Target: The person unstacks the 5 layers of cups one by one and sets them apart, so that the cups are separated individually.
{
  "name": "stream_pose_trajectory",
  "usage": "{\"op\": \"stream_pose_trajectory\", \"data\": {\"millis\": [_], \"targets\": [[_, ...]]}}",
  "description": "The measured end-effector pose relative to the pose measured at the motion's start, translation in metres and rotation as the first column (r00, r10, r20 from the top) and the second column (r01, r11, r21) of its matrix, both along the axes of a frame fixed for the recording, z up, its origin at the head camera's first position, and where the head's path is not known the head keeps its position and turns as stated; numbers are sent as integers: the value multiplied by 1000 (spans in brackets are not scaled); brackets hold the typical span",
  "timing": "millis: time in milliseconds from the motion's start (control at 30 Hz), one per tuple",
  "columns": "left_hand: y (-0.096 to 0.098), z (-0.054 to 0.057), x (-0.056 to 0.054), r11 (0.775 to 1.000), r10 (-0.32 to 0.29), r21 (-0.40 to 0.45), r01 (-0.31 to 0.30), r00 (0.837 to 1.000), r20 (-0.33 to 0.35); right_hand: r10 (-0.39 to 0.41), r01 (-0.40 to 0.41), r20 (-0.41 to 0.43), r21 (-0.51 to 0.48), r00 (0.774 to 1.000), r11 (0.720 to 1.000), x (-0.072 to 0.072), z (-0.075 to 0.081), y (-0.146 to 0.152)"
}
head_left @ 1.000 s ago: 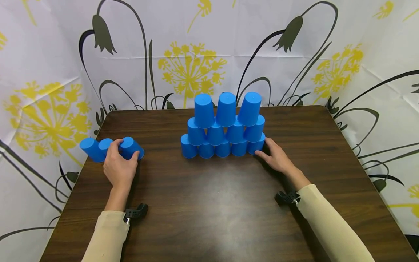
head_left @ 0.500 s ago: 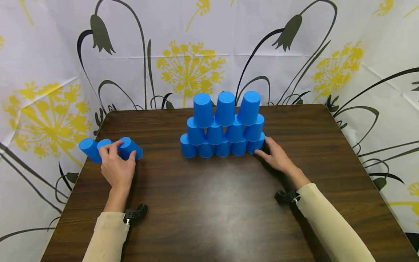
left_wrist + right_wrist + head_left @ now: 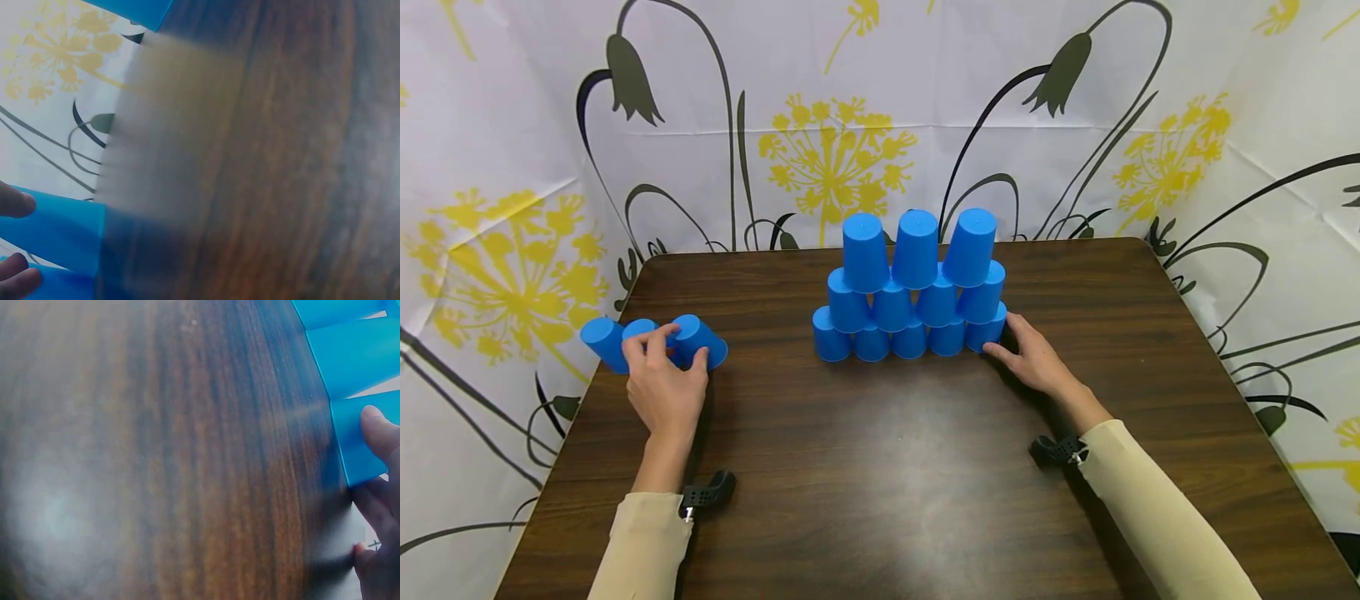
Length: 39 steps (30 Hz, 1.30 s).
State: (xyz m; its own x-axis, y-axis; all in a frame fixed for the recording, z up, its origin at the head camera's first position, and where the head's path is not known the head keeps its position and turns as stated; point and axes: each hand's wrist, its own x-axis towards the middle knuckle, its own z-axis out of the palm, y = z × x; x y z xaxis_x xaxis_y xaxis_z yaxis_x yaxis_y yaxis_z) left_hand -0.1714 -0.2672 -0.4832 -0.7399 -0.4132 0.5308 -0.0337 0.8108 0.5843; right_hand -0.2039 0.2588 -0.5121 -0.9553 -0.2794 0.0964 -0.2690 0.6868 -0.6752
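Note:
In the head view, my left hand (image 3: 666,383) is at three upside-down blue cups near the table's left edge. Its thumb is on the front of the right cup (image 3: 698,340) and its index finger bends round that cup's left side. Another finger lies across the middle cup (image 3: 640,327); the left cup (image 3: 602,336) stands beyond. Fingertips (image 3: 19,203) overlap blue cups in the left wrist view. My right hand (image 3: 1037,358) holds the lower right cup (image 3: 987,332) of a three-row stack, with the thumb (image 3: 378,428) on its front and fingers along its side.
The rest of the stack (image 3: 893,308) is upside-down blue cups, three in its top row and several in each lower row. Brown wood table (image 3: 880,467) lies in front. A flower-patterned curtain (image 3: 700,150) hangs behind and at the sides.
My left hand has slid slightly left and toward me, and one finger has spread over the middle cup. Its thumb has shifted left across the right cup. The right hand and the stack stay put.

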Motion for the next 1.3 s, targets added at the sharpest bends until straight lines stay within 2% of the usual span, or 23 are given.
{"op": "stream_pose_trajectory", "data": {"millis": [100, 233, 300, 367, 400, 467, 533, 600, 767, 833, 900, 1000, 1133, 1200, 1300], "targets": [[2, 5, 1, 1000, 5, -27, -6, 1000, -31, -3, 3, 1, 0, 1000, 1000, 0, 0, 0], [12, 19, 3, 997, -28, -69, 20, 992, -121, -5, 5, 6, -2, 1000, 1000, 0, 0, 0], [22, 30, 4, 993, -85, -91, 71, 983, -162, -6, 6, 6, -1, 1000, 1000, 1, -1, 0], [34, 42, 4, 984, -175, -78, 162, 963, -207, -7, 7, 4, -3, 1000, 1000, 1, -1, 0], [41, 48, 4, 973, -231, -66, 222, 947, -222, -6, 6, 1, -4, 1000, 1000, 1, -1, 0], [55, 58, 3, 935, -349, -37, 351, 903, -251, -4, 4, -4, -6, 1000, 1000, 0, -1, 0], [70, 68, 2, 884, -449, 0, 468, 849, -278, -1, 1, -5, -9, 1000, 1000, 0, -1, 0], [84, 78, 1, 832, -527, 21, 555, 801, -284, 1, -1, -5, -9, 1000, 1000, 0, -1, 1], [118, 104, -8, 729, -651, 22, 685, 702, -291, -4, 4, 3, -9, 1000, 1000, 0, 0, 1], [130, 112, -14, 697, -689, -5, 717, 667, -283, -7, 7, 5, -9, 1000, 1000, 1, 0, 1], [141, 118, -20, 675, -717, -33, 737, 645, -264, -7, 7, 5, -10, 1000, 1000, 1, 0, 1], [155, 124, -30, 653, -746, -63, 755, 625, -230, -8, 8, 5, -10, 1000, 1000, 1, -1, 1], [170, 125, -40, 635, -764, -64, 770, 613, -201, -10, 10, 1, -13, 1000, 1000, 2, -2, 1], [175, 124, -44, 630, -767, -62, 774, 608, -205, -10, 10, -2, -13, 1000, 1000, 1, -2, 1], [180, 122, -48, 635, -761, -60, 771, 610, -219, -10, 9, -10, -11, 1000, 1000, 1, -3, 1]]}}
